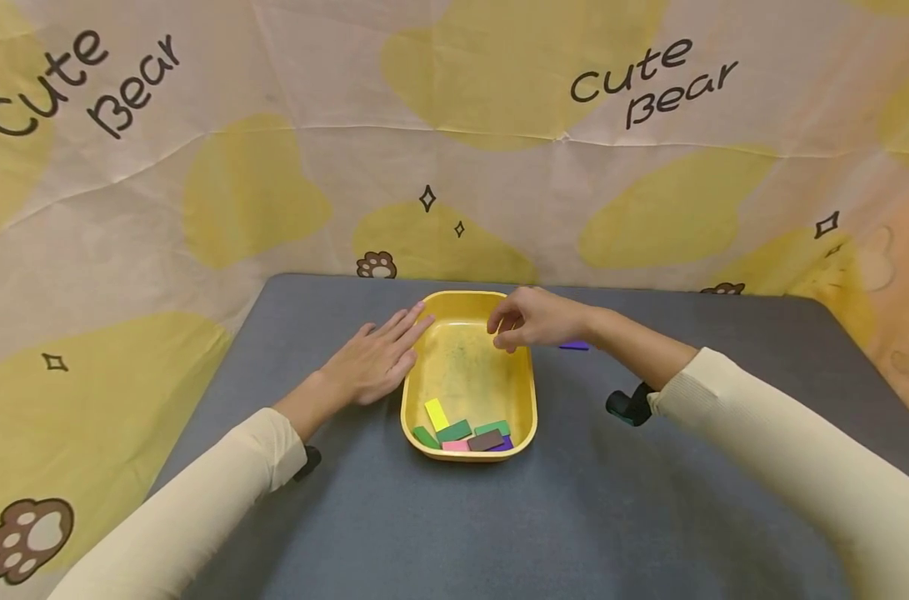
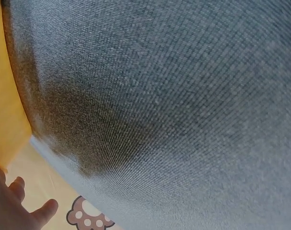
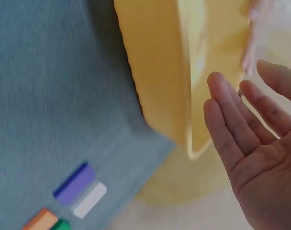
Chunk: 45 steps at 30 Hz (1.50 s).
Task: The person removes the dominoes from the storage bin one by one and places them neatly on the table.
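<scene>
A yellow plastic tray (image 1: 461, 367) stands lengthwise on the table. Several small coloured blocks lie at its near end: a yellow block (image 1: 436, 413), a dark green block (image 1: 454, 431), a pink block (image 1: 456, 446) and a brown block (image 1: 486, 441) among them. My left hand (image 1: 375, 358) rests on the tray's left rim with its fingers extended. Over the right rim hovers my right hand (image 1: 532, 318), its fingers loosely bent. In the right wrist view nothing shows between the fingers of that right hand (image 3: 260, 143), and the palm is bare.
Right of the tray, a purple block (image 3: 74, 184) lies beside a white block (image 3: 89, 199), with an orange block (image 3: 40, 220) and a green block (image 3: 61, 224) nearby. The grey-blue tabletop (image 1: 461, 525) ends against a patterned cloth backdrop (image 1: 334, 192).
</scene>
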Each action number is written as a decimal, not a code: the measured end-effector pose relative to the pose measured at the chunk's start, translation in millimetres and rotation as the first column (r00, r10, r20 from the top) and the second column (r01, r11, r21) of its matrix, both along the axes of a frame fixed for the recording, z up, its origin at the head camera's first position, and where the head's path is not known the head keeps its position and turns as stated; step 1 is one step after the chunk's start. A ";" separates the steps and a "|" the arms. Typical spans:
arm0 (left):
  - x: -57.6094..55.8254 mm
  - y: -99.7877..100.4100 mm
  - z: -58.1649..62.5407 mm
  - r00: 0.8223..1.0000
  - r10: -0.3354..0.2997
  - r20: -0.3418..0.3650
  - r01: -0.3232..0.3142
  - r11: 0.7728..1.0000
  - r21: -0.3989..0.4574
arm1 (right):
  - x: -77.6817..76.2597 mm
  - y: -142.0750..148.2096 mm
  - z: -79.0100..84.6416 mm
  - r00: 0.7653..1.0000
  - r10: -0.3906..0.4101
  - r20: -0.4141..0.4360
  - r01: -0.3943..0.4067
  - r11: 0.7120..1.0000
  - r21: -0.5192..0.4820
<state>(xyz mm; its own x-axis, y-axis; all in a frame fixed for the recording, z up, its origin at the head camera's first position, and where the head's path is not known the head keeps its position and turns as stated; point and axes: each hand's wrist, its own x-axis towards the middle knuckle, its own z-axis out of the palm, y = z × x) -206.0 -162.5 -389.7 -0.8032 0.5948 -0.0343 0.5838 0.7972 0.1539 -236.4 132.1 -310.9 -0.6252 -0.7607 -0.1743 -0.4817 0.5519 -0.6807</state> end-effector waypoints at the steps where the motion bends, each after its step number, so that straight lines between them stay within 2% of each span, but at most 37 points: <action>1: -0.3 0.4 -0.3 1.000 0.000 0.001 0.000 1.000 0.000 | 1.2 -3.0 -2.8 1.000 0.010 0.020 -0.010 1.000 -0.004; 4: -0.9 0.9 -0.9 1.000 0.001 -0.003 -0.001 1.000 0.000 | 4.3 -12.0 -9.5 0.993 0.045 0.112 -0.045 0.999 -0.005; 6: -1.2 0.9 -1.2 1.000 -0.001 -0.011 0.001 1.000 0.001 | 5.5 -17.5 -13.1 0.979 0.070 0.193 -0.072 0.997 0.005; 9: -1.4 0.9 -1.4 1.000 -0.002 -0.017 0.002 1.000 0.000 | 6.9 -25.1 -16.9 0.942 0.085 0.325 -0.106 0.993 0.047; 13: -1.0 1.4 -1.3 1.000 0.003 -0.015 -0.003 1.000 -0.002 | 8.5 -32.0 -20.4 0.896 0.063 0.439 -0.145 0.977 0.155; 18: -0.6 1.0 -1.5 1.000 0.003 -0.024 -0.003 1.000 -0.002 | 10.1 -38.1 -24.4 0.860 0.057 0.506 -0.214 0.942 0.258; 24: 0.7 -0.3 -1.1 1.000 -0.004 -0.023 0.004 1.000 0.012 | 12.7 -44.2 -31.0 0.818 0.086 0.569 -0.263 0.935 0.236; 28: 0.8 -0.4 -0.9 1.000 -0.011 -0.025 0.012 1.000 0.023 | 15.9 -48.2 -32.1 0.809 0.082 0.582 -0.273 0.929 0.248; 32: 0.9 -0.6 -0.7 0.999 -0.013 -0.032 0.014 1.000 0.025 | 18.4 -54.0 -31.2 0.819 0.078 0.568 -0.284 0.916 0.284; 37: 1.8 -1.8 -2.4 0.999 -0.009 -0.033 0.009 1.000 0.021 | 19.9 -62.5 -32.2 0.832 0.102 0.545 -0.327 0.884 0.335; 45: 1.2 -0.2 -1.1 1.000 -0.004 -0.024 0.005 1.000 0.029 | 22.6 -66.3 -30.1 0.822 0.095 0.561 -0.355 0.857 0.375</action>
<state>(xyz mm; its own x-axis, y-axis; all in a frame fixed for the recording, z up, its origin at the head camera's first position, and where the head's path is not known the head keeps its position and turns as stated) -204.8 -162.7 -390.9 -0.8010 0.5987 0.0025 0.5909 0.7900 0.1632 -213.7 65.8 -341.1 -0.1667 -0.6224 -0.7647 -0.2887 0.7724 -0.5657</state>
